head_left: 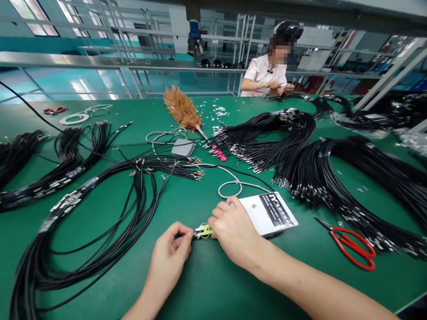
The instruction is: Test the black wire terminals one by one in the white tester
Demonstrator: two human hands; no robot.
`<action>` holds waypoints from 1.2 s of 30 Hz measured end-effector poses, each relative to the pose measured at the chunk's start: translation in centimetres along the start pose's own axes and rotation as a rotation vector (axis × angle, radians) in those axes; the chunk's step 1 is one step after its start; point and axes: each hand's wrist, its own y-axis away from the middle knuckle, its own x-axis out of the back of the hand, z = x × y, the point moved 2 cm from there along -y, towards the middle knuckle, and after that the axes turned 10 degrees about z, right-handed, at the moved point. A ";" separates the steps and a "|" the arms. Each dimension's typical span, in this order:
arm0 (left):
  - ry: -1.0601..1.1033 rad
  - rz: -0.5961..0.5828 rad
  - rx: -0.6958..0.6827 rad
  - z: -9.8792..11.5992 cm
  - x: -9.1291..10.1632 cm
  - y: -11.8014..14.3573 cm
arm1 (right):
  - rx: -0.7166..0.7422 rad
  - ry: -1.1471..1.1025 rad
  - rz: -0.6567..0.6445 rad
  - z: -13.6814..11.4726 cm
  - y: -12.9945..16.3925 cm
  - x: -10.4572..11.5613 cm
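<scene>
Pinching inward from both sides, the two hands meet low on the green table (207, 292), at about 6 o'clock in the view. The left hand (169, 258) has thumb and forefinger closed together on the end of a thin black cable, whose metal tip points right. The right hand (231, 229) is curled, fingers bent down over a small yellow-green clip tool (204, 231), which lies between the two hands; whether it grips the tool tightly I cannot tell.

Just beyond the right hand, at 1 o'clock from it, sits a white box with a black label (268, 213), touching the hand's far side, with a grey cord looping away from it. At 3 o'clock lie red-handled scissors (353, 244). At 9 o'clock a loose coil of black cables (90, 220) sweeps round toward the left hand.

Farther out, at 12 o'clock, rests a grey pedal-like block (183, 147) and a brown feather duster (182, 109) with a pink handle. Thick bundles of black wire (340, 170) spread at 2 o'clock. At the far edge, a person in a white top (263, 75) works with their own hands.
</scene>
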 end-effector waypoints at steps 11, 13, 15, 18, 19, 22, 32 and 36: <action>0.000 -0.023 -0.050 -0.2 0.3 -0.3 | -0.165 -0.213 0.332 1.7 4.1 3.1; 0.007 -0.022 -0.056 -0.2 0.4 -0.3 | -0.290 -0.314 0.526 2.6 7.1 3.2; 0.017 -0.024 -0.057 -0.2 0.4 -0.4 | -0.393 -0.320 0.661 2.9 10.1 2.7; 0.021 -0.025 -0.062 -0.2 0.4 -0.4 | -0.364 -0.304 0.663 1.9 12.6 1.5; 0.017 -0.024 -0.065 -0.2 0.4 -0.4 | -0.330 -0.293 0.647 1.4 12.8 1.1; -0.003 -0.022 -0.076 -0.1 0.4 -0.4 | -0.270 -0.244 0.647 0.3 12.4 0.6; -0.061 0.019 -0.065 -0.4 2.7 -0.3 | -0.262 -0.151 0.693 1.3 12.4 -0.5; -0.035 -0.032 -0.029 0.5 3.1 0.4 | -0.224 -0.169 0.732 0.6 11.8 0.7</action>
